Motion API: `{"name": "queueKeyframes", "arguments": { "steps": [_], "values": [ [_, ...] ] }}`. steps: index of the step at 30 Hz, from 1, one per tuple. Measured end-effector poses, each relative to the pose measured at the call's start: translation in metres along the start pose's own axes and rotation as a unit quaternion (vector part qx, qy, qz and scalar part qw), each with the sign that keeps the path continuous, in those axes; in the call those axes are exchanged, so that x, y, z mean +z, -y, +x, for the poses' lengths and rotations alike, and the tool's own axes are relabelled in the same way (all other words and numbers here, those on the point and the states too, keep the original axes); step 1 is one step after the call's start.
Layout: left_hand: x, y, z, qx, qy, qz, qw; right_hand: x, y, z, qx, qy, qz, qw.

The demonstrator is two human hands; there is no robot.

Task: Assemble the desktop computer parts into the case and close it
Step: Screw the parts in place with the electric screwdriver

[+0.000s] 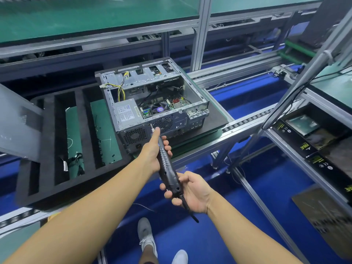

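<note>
The computer case lies open side up on the black mat, straight ahead of your left hand, with its rear panel facing you. The bit of the electric screwdriver seems to touch that panel just beyond your left fingertip, near the edge of the power supply. Most likely you are driving one of its fixing screws.

Keep the tool in line with the screw and push gently along its length. Let the bit seat before you run it, so it does not slip and scar the panel or strip the head.

Your left hand wraps the front of the tool, with the forefinger laid straight along it toward the bit. Your right hand, nearer your body, grips the tail end where the cable leaves. The grey side panel stands well off to the left of your left hand, not yet fitted.
</note>
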State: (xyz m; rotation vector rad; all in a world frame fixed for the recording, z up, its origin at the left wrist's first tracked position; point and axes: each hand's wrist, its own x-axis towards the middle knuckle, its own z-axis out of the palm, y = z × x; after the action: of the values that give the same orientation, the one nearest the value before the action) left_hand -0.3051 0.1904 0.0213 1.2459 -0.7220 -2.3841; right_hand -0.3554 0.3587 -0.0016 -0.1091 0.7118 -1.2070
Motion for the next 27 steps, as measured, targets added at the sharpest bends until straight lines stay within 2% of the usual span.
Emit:
{"name": "queueKeyframes", "arguments": {
  "steps": [11, 15, 17, 19, 21, 23, 25, 27],
  "values": [
    [0.003, 0.002, 0.0, -0.003, 0.01, -0.03, 0.999, -0.008, -0.007, -0.01, -0.035, 0.003, 0.095, 0.995],
    [0.002, 0.0, 0.001, -0.012, 0.001, -0.02, 1.0, -0.005, 0.004, -0.01, -0.015, 0.013, 0.01, 1.0],
    [0.002, -0.002, 0.0, -0.014, -0.011, 0.0, 1.0, 0.008, 0.014, 0.0, -0.027, -0.039, -0.089, 0.995],
    [0.002, -0.003, -0.001, -0.008, -0.026, 0.021, 0.999, 0.026, 0.021, 0.011, -0.051, -0.15, -0.244, 0.957],
    [0.003, -0.005, -0.003, -0.004, -0.034, 0.026, 0.999, 0.042, 0.022, 0.02, -0.054, -0.235, -0.395, 0.887],
    [0.005, -0.008, -0.006, -0.011, -0.036, 0.023, 0.999, 0.05, 0.018, 0.026, -0.072, -0.306, -0.508, 0.802],
    [0.006, -0.011, -0.009, -0.019, -0.042, 0.021, 0.999, 0.052, 0.013, 0.03, -0.083, -0.338, -0.587, 0.731],
    [0.007, -0.014, -0.011, -0.015, -0.05, 0.048, 0.997, 0.054, 0.012, 0.032, -0.08, -0.334, -0.613, 0.712]
  ]
}}
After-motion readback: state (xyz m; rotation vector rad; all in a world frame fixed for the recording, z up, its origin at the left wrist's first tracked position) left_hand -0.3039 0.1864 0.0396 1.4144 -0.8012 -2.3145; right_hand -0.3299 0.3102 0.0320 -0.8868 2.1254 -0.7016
